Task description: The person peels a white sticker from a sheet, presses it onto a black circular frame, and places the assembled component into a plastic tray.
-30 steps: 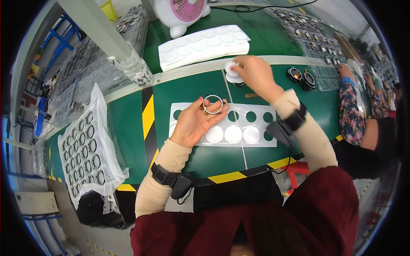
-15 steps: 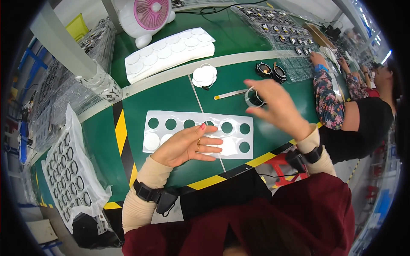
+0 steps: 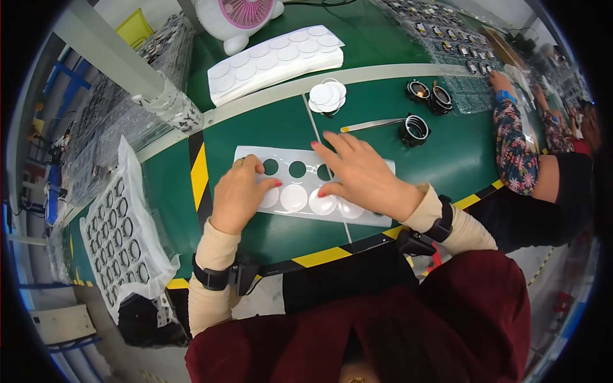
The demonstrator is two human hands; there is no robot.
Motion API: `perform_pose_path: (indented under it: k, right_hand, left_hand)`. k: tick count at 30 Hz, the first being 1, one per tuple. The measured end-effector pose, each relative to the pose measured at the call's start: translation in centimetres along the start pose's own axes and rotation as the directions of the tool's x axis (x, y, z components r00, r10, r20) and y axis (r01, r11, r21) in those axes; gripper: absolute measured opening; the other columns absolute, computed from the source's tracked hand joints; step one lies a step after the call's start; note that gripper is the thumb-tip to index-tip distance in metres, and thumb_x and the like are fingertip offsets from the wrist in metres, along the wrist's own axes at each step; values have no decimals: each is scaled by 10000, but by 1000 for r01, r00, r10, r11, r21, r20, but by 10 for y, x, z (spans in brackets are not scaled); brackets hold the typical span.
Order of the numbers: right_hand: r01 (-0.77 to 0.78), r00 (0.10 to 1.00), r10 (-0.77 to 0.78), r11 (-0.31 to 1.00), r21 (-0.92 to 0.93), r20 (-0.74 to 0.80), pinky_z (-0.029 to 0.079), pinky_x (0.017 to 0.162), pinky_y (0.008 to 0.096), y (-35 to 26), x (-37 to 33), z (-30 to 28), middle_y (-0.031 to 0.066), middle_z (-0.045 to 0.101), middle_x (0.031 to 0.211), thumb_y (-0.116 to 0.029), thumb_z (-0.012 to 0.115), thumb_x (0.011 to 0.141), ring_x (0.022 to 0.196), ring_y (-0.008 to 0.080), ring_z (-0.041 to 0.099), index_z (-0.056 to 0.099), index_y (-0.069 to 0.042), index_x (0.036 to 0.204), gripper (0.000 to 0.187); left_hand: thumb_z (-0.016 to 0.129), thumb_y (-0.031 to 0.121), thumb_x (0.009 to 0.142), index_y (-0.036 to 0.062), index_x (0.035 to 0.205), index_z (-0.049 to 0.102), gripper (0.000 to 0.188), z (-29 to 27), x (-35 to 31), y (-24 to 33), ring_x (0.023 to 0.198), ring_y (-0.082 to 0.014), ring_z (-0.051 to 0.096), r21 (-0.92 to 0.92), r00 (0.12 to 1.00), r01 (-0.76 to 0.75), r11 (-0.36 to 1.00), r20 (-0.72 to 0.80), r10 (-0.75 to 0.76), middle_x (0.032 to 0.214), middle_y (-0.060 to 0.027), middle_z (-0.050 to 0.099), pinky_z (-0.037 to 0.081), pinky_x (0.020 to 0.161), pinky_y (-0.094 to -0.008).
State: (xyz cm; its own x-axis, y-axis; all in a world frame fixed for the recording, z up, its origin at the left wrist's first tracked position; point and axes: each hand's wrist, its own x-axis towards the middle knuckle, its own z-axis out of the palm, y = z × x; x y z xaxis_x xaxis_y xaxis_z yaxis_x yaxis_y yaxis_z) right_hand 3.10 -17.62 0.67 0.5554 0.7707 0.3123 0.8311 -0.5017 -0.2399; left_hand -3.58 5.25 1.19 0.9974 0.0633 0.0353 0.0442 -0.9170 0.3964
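A white sticker sheet (image 3: pixel 306 212) lies flat on the green table in front of me. Its far row shows round cut-out holes, and white round stickers (image 3: pixel 294 198) sit in its near row. My left hand (image 3: pixel 237 191) rests over the sheet's left end, fingers bent, thumb and forefinger apart. Over the right half hovers or rests my right hand (image 3: pixel 370 175), its fingers spread, thumb by a sticker; contact is unclear. Beyond it a black ring-shaped part (image 3: pixel 415 130) with a silvery rim stands beside tweezers (image 3: pixel 377 124).
Two more black round parts (image 3: pixel 439 99) stand farther right. Loose white discs (image 3: pixel 327 97) lie beyond the sheet, before a stack of sticker sheets (image 3: pixel 274 56) and a fan (image 3: pixel 246 16). A tray of black rings (image 3: pixel 118 239) is at left. A co-worker's arm (image 3: pixel 514 143) reaches in at right.
My right hand has let go of the black ring-shaped part and come left over the sheet. My left hand has turned palm down and moved to the sheet's left end. The view has shifted.
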Motion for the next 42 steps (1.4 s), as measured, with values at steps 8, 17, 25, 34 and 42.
perform_pose_path:
  k: [8, 17, 25, 34, 42]
  right_hand:
    - [-153, 898, -108, 833, 533, 427, 429, 813, 387, -7, 2, -16, 153, 522, 1165, -65, 612, 755, 1002, 326, 512, 430, -105, 1282, 559]
    - [47, 776, -361, 850, 524, 517, 403, 877, 356, 3, -1, -40, 154, 509, 1178, -34, 636, 728, 1089, 305, 489, 595, -102, 987, 271]
    - [240, 961, -251, 563, 791, -113, 375, 920, 376, -25, 16, -62, 149, 522, 1126, 14, 682, 644, 1079, 295, 497, 546, -58, 743, 182]
    - [-33, 998, 56, 457, 889, 8, 412, 793, 312, -20, 24, -36, 92, 568, 855, -34, 653, 689, 865, 193, 520, 526, -32, 765, 148]
    - [-630, 755, -162, 86, 772, 635, 441, 749, 279, -43, 15, 5, 92, 592, 907, -35, 585, 774, 814, 166, 557, 609, 19, 920, 157]
  left_hand:
    - [703, 238, 721, 24, 808, 477, 323, 0, -30, -16, 680, -333, 553, -30, 994, 89, 996, -66, -90, 783, -137, 552, 439, 603, -391]
    - [699, 237, 725, 27, 809, 479, 316, 2, -18, -23, 674, -333, 555, -38, 998, 61, 997, -23, -62, 757, -145, 548, 434, 599, -396]
    - [646, 269, 768, 28, 861, 568, 270, 5, -31, -23, 745, -357, 589, 14, 993, 27, 1000, -116, -25, 811, -183, 593, 473, 641, -413]
    - [540, 177, 830, 28, 938, 640, 209, -172, -72, -120, 653, -259, 608, 158, 912, 408, 899, -97, -398, 811, -149, 635, 485, 610, -348]
    - [538, 118, 791, 28, 1043, 625, 281, -138, -48, -304, 506, -239, 608, -158, 772, 601, 783, -138, -620, 764, -156, 640, 492, 500, -331]
